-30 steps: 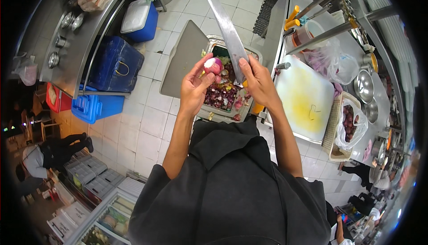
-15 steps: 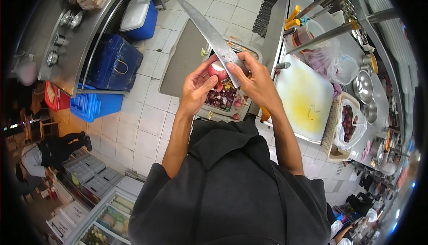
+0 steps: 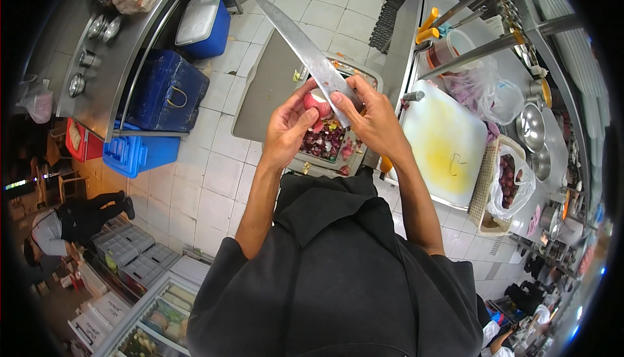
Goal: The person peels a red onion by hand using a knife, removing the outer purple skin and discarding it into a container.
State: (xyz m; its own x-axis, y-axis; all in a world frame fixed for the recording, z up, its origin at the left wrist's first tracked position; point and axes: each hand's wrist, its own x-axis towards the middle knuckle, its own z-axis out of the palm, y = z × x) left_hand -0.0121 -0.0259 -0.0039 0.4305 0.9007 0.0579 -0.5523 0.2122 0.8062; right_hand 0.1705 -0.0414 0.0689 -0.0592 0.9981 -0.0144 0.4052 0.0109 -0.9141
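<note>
My left hand (image 3: 285, 131) is closed around a red onion (image 3: 317, 102) with a pale cut patch on its upper side. A large knife (image 3: 294, 37) is gripped low on its blade by my right hand (image 3: 378, 122). Its long blade slants up and to the left, tip away from me, and its lower part is right beside the onion; whether the edge touches it I cannot tell. The knife's handle is hidden behind my right hand. Beneath both hands is a container of purple onion skins and scraps (image 3: 323, 145).
To the right, a steel counter bears a yellow-stained white cutting board (image 3: 437, 149), metal bowls (image 3: 531, 127) and a basket (image 3: 482, 191) with a bag of red onions (image 3: 508, 181). Blue coolers (image 3: 168, 90) stand left. A grey board (image 3: 263, 90) lies beyond my left hand. Another person (image 3: 55, 227) is far left.
The knife's tip has shifted slightly to the left. Both hands keep almost the same place and the same hold on onion and knife.
</note>
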